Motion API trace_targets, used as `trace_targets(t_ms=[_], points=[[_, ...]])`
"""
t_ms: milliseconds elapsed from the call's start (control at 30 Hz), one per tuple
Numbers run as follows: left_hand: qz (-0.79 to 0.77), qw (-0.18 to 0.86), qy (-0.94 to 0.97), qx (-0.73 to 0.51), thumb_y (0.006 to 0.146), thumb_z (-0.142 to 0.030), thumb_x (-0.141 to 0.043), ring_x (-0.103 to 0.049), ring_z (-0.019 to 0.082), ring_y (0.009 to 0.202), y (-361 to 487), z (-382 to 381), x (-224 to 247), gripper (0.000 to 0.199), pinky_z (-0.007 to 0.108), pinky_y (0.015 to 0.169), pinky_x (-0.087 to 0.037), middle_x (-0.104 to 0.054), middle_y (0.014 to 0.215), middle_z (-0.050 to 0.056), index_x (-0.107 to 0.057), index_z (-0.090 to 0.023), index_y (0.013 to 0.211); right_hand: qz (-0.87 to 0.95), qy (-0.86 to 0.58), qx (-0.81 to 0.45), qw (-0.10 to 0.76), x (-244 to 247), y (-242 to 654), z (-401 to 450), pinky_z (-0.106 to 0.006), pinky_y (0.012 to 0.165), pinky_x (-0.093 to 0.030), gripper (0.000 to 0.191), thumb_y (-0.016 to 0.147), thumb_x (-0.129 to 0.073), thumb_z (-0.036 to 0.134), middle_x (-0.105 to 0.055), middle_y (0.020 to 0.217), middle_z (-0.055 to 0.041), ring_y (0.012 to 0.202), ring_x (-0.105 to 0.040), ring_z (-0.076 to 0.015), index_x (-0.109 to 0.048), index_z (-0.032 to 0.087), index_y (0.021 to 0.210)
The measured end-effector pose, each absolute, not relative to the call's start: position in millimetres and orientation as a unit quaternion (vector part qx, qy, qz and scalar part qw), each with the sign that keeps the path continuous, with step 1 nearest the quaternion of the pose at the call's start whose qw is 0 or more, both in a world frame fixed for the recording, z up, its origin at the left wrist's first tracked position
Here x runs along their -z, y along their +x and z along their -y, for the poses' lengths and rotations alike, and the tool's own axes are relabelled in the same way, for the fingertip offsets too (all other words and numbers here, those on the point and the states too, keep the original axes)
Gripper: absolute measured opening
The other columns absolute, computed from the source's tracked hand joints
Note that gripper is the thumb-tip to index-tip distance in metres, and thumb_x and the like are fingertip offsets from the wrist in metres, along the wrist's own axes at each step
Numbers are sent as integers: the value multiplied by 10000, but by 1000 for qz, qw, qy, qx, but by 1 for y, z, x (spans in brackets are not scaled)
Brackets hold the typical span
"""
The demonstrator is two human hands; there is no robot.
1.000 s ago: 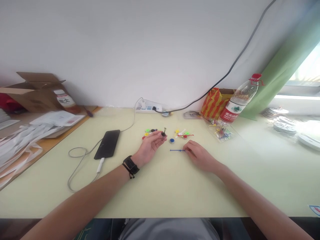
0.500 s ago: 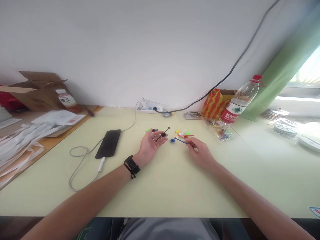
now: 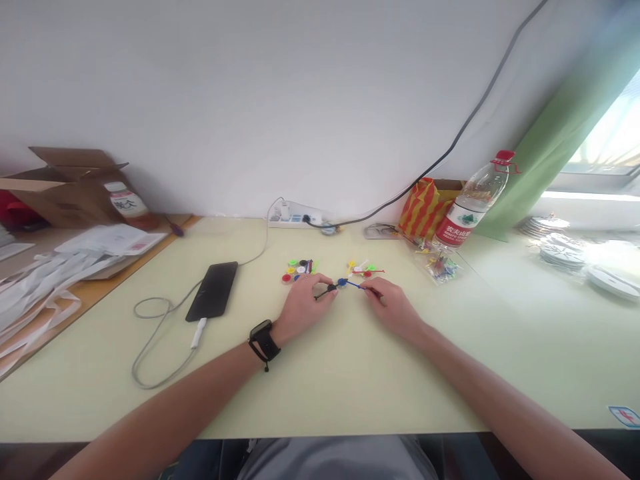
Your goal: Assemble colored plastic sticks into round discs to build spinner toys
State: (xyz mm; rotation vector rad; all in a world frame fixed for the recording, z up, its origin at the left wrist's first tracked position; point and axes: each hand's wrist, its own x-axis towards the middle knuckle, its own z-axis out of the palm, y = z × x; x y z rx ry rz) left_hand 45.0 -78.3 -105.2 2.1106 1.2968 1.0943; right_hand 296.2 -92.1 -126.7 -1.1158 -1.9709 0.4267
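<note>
My left hand is closed in a pinch on a black arrow spinner with a round hub, its fingertips beside a blue round piece on the table. Between the fingertips of my right hand is a blue arrow pointer, which reaches leftward to the blue round piece. Whether the pointer is fixed to that piece I cannot tell. Behind my left hand lie several coloured round pieces. More small pieces, with a red pointer, lie behind my right hand.
A black phone with a charging cable lies at left. At the back stand a power strip and a large water bottle. A clear bag of small parts lies before the bottle; stacked discs are far right.
My left hand has turned from palm up to palm down, bringing the black spinner down beside the blue round piece. My right hand still holds the blue pointer, slightly shifted left.
</note>
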Motion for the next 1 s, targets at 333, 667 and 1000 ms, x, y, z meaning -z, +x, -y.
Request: trace_targets(t_ms=[333, 667, 1000], points=[[-473, 107, 803, -347, 922, -227, -662, -560, 284, 1095, 41, 79, 104, 185, 462, 969, -464, -674, 1095, 55, -705, -253, 1100, 771, -462, -151, 412, 107, 310, 100, -292, 625, -426, 205, 842, -499, 71, -655, 812, -28, 683, -555, -174, -640, 220, 839], [-327, 159, 888, -281, 841, -468, -784, -556, 267, 1054, 46, 100, 87, 303, 437, 977, -457, -676, 1073, 60, -734, -257, 1052, 789, -439, -283, 323, 102, 304, 110, -278, 599, -421, 193, 857, -497, 125, -699, 848, -20, 670, -552, -159, -665, 220, 862], [-353, 253, 852, -291, 943, -395, -676, -612, 211, 899, 48, 97, 96, 174, 337, 793, -488, -692, 919, 35, -714, -243, 1019, 705, -402, -428, 399, 86, 294, 121, -299, 629, -433, 139, 948, -577, 326, -634, 831, -33, 710, -545, -168, -656, 214, 929]])
